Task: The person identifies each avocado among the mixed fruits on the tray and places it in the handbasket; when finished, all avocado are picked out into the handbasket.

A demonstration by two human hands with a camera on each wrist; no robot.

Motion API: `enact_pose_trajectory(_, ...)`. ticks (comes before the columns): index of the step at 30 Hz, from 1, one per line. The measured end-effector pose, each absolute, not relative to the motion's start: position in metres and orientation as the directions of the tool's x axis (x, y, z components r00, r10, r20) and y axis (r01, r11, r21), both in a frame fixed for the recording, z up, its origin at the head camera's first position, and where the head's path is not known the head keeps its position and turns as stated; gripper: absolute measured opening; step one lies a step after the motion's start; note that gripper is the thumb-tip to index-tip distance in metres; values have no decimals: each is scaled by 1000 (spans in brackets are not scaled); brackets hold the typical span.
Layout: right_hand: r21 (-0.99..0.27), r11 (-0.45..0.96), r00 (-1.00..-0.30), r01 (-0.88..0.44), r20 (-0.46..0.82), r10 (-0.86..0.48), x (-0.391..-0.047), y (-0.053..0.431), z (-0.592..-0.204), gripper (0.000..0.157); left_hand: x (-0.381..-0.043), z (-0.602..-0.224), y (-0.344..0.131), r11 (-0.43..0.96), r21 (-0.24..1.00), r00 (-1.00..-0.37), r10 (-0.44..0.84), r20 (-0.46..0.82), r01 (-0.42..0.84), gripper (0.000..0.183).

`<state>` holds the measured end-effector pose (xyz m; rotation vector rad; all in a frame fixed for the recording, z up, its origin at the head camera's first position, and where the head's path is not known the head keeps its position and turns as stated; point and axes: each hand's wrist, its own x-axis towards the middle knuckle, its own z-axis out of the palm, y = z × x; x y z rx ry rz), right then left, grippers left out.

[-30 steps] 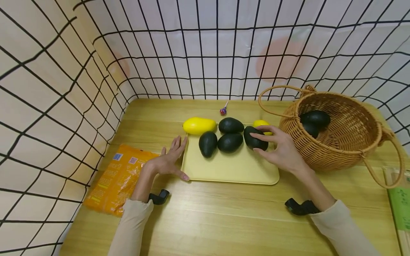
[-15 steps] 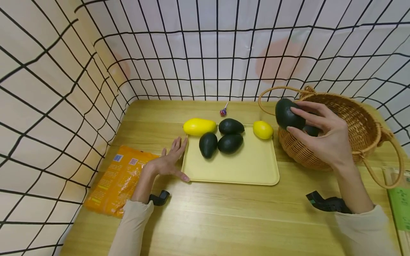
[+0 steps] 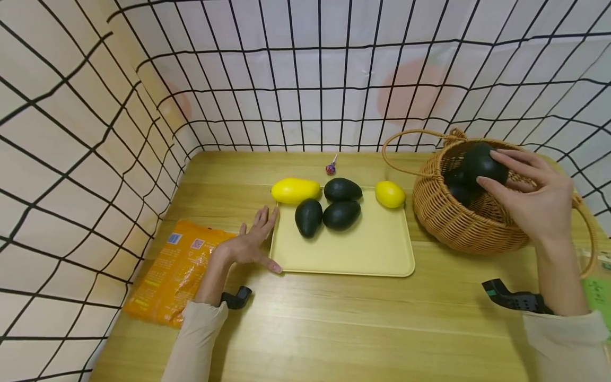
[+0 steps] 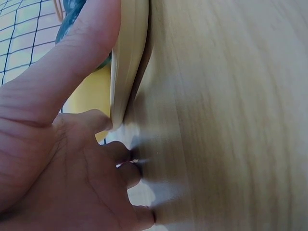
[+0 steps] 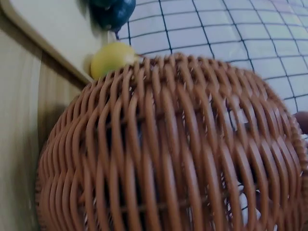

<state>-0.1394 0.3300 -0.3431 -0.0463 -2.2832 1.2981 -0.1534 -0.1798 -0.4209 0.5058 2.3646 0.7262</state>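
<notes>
My right hand (image 3: 539, 199) grips a dark green avocado (image 3: 484, 163) over the mouth of the wicker basket (image 3: 468, 231). Below it, another dark avocado (image 3: 457, 190) shows inside the basket. In the right wrist view the basket's woven wall (image 5: 168, 144) hides nearly all of that hand. My left hand (image 3: 250, 243) is spread at the left edge of the pale yellow tray (image 3: 343, 257), its thumb at the front corner. The left wrist view shows this hand (image 4: 62, 163) with the thumb along the tray's rim (image 4: 132, 48). Three avocados (image 3: 341, 215) lie together on the tray.
A yellow mango (image 3: 296, 190) lies across the tray's back left corner, a lemon (image 3: 390, 194) at its back right. Behind stands a lollipop (image 3: 331, 168) near the black wire grid (image 3: 320, 87). An orange packet (image 3: 174, 276) lies left; a green packet (image 3: 599, 297) lies far right.
My right hand has lifted an avocado from the tray's right side and carried it rightward over the basket. The lemon behind it has come into full view. My left hand has stayed put.
</notes>
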Motion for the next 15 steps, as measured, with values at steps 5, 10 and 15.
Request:
enact_pose_trajectory(5,-780,620,-898,-83,329,293,-142,341,-348,48,-154,-421,-180,778,606,-744,502,-442,165,141)
enact_pose_trajectory(10,-744,665,-923,61,211,321,-141,345,-350,53,-153,-421,-180,774,611,-742,506,-439,167,142)
enact_pose_trajectory(15,-729,666,-944,160,85,320,-141,345,-348,58,-153,-422,-180,773,612,-739,508,-442,165,143)
